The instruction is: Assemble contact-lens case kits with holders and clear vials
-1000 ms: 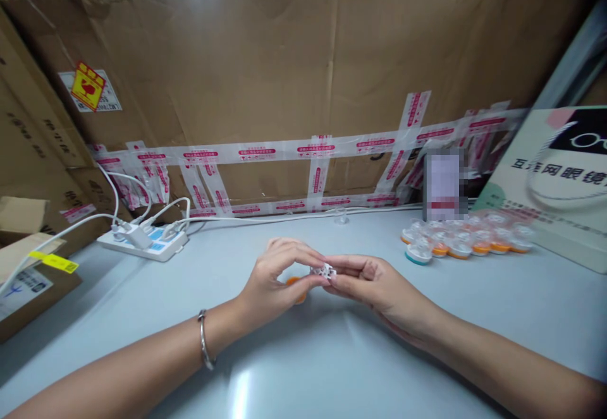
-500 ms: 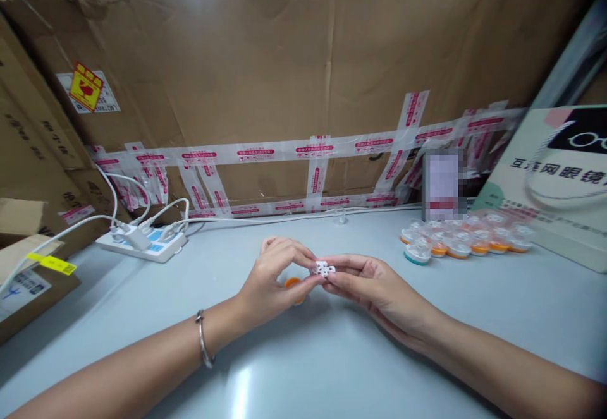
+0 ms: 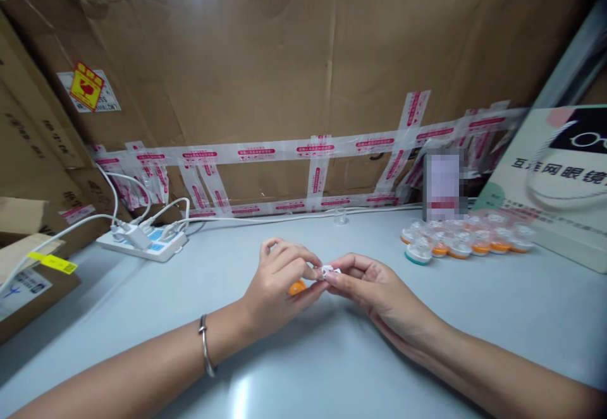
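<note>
A small white piece with dark holes point(image 3: 327, 270) is pinched between the fingertips of both hands, just above the table; its kind is too small to tell. My left hand point(image 3: 279, 283) closes on its left side with thumb and fingers, partly covering it. From the right, my right hand point(image 3: 367, 283) grips the same piece between thumb and forefinger. An orange round object point(image 3: 297, 287) shows through the gap between my left thumb and fingers, mostly hidden by the hand.
At the right lie several clear-domed capsules point(image 3: 459, 242) with orange, white or green bases. A small clear cup point(image 3: 340, 217) stands farther back. A white power strip point(image 3: 142, 242) with cables is at the left. Behind rises a large taped carton point(image 3: 265, 65); a printed bag point(image 3: 559, 185) stands right.
Both hands have shifted slightly with the white piece, now more covered by the fingers. My left fingers have bent more, and more of the orange object's face shows.
</note>
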Demonstrator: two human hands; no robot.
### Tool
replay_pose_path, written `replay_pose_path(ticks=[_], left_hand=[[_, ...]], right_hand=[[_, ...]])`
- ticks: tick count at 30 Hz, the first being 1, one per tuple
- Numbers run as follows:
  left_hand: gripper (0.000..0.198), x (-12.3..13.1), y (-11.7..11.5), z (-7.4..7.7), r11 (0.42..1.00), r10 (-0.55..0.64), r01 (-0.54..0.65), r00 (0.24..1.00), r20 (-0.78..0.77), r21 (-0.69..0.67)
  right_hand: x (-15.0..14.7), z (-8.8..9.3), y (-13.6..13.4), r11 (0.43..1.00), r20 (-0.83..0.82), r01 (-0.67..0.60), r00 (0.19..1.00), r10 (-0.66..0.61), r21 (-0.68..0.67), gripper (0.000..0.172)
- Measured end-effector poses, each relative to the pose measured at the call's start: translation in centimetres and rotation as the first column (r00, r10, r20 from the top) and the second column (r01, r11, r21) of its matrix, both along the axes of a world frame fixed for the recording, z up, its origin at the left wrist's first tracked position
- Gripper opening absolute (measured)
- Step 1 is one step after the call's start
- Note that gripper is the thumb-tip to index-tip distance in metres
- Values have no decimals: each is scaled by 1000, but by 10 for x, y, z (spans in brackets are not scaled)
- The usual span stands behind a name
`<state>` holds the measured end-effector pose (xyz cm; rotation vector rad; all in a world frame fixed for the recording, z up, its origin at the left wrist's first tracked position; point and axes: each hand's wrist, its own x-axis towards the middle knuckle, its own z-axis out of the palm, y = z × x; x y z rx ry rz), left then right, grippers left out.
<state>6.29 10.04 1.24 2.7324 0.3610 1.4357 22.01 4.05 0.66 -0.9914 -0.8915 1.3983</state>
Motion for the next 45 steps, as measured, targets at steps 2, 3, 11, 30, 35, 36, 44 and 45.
replay_pose_path(ticks=[2, 3, 11, 30, 35, 36, 44, 45], left_hand=[[16, 1, 0, 0, 1000, 13, -13, 1000, 10, 12], [16, 1, 0, -1, 1000, 16, -17, 1000, 13, 16], [15, 0, -1, 3, 989, 23, -31, 998, 59, 142], [16, 0, -1, 8, 999, 36, -37, 999, 28, 32], [14, 1, -1, 7, 999, 51, -51, 998, 42, 6], [14, 2, -1, 6, 999, 47, -47, 998, 43, 12], [18, 3, -7, 3, 996, 12, -8, 999, 43, -90], [21, 3, -7, 2, 992, -6, 12, 999, 48, -126]], right_hand=[[-1, 0, -1, 1000, 0, 13, 1000, -13, 11, 20], [-1, 1, -1, 1000, -1, 17, 1000, -17, 14, 20], [-4, 5, -5, 998, 19, 8, 1000, -9, 57, 19], [0, 6, -3, 998, -38, 0, 999, 2, 57, 18], [-2, 4, -3, 998, -63, -4, 998, 8, 61, 18], [-3, 3, -3, 999, -64, 1, 998, 3, 55, 18], [-5, 5, -5, 999, -83, -18, 996, 20, 26, 20], [-4, 5, -5, 999, -111, -30, 993, 33, 24, 20]])
